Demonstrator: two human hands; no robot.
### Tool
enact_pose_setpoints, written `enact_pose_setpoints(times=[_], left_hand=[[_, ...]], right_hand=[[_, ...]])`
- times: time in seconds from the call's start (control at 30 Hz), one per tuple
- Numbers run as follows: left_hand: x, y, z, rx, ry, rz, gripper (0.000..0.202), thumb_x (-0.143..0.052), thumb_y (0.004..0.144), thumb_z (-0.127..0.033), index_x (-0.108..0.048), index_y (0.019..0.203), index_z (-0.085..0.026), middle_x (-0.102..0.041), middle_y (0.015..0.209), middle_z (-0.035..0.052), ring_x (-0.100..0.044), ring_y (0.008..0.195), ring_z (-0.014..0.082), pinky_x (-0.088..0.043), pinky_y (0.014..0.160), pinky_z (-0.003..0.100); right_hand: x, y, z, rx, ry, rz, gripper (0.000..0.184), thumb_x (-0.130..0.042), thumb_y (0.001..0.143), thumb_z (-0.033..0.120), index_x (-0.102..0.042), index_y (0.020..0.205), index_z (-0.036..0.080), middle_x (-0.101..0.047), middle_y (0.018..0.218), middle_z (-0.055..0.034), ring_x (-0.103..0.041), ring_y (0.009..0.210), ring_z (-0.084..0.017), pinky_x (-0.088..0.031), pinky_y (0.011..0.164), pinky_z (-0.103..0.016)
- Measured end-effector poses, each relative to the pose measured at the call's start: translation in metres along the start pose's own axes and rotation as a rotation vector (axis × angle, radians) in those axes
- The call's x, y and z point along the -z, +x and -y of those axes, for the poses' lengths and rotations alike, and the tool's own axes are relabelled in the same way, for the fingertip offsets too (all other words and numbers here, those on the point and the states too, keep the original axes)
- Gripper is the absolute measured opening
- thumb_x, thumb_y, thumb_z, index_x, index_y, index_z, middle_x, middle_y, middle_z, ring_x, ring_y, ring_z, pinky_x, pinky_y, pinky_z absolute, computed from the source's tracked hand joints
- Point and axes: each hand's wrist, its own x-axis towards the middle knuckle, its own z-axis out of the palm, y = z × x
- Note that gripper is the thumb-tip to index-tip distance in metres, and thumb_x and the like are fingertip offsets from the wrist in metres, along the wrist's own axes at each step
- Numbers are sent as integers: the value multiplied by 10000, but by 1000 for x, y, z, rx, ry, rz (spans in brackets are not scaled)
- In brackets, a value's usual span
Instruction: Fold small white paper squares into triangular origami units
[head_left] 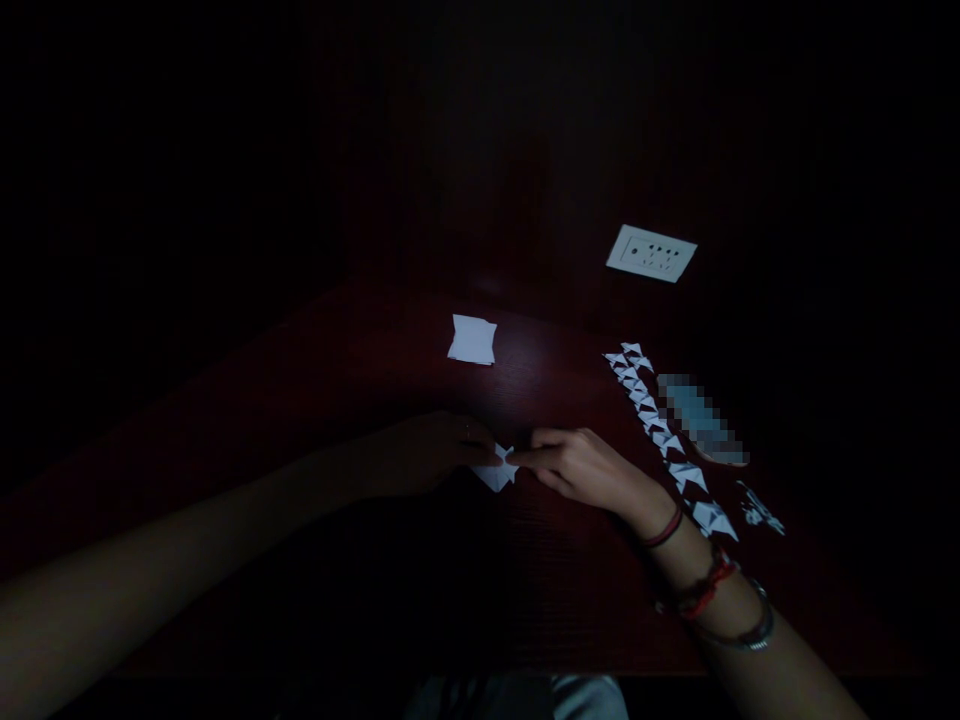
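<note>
A small folded piece of white paper (495, 476) lies on the dark red table, between my two hands. My left hand (439, 452) is in shadow, its fingertips on the paper's left and upper part. From the other side, my right hand (585, 466) presses its outstretched index finger on the paper's right edge, with the other fingers curled in. Both hands pin the paper from opposite sides; the undersides of the fingers are hidden. Beyond them sits a stack of square white paper sheets (472, 340).
Right of my right hand runs a row of folded white paper pieces (643, 405). A pixelated, elongated object (701, 420) lies beside the row, and small white scraps (761, 510) are nearer me. A white power socket (651, 254) is behind. The surroundings are very dark.
</note>
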Motion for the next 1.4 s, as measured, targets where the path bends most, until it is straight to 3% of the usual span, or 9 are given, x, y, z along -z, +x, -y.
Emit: enact_pose_setpoints(times=[0.47,0.73,0.93,1.17,1.4], left_hand=[[-6,1,4,-6,-39,-30,509,-438,746,-11,-496,1170,-285,-515,1197,4,-462,1092,162,-365,927,312],[4,0,-5,22,-6,-1,533,-418,714,16,-517,1152,-272,-523,1188,-5,-473,1079,166,-370,923,296],[7,1,-2,-31,-58,-8,553,-398,729,10,-485,1186,-290,-509,1206,-5,-474,1077,153,-377,913,287],[6,-1,-1,0,27,57,568,-432,737,0,-435,1229,-284,-485,1240,12,-433,1128,191,-349,933,342],[4,1,-2,-19,67,36,579,-432,721,21,-457,1205,-297,-492,1222,10,-445,1106,189,-368,904,326]], right_hand=[[-1,0,-5,10,28,0,344,-441,839,170,-536,1149,286,-545,825,-5,-500,655,-93,-347,588,-209],[-4,-8,-20,-79,41,-64,273,-417,841,164,-619,1021,202,-572,851,-34,-526,696,-109,-374,639,-219],[-2,-3,-8,-14,79,-71,336,-423,844,163,-546,1142,255,-541,807,-10,-490,644,-93,-355,601,-202],[-2,1,-1,7,92,-11,328,-423,842,163,-556,1122,269,-533,826,-7,-486,657,-95,-353,606,-207],[0,1,-1,9,90,-13,281,-422,839,163,-600,1045,233,-533,817,-13,-484,659,-97,-351,615,-211]])
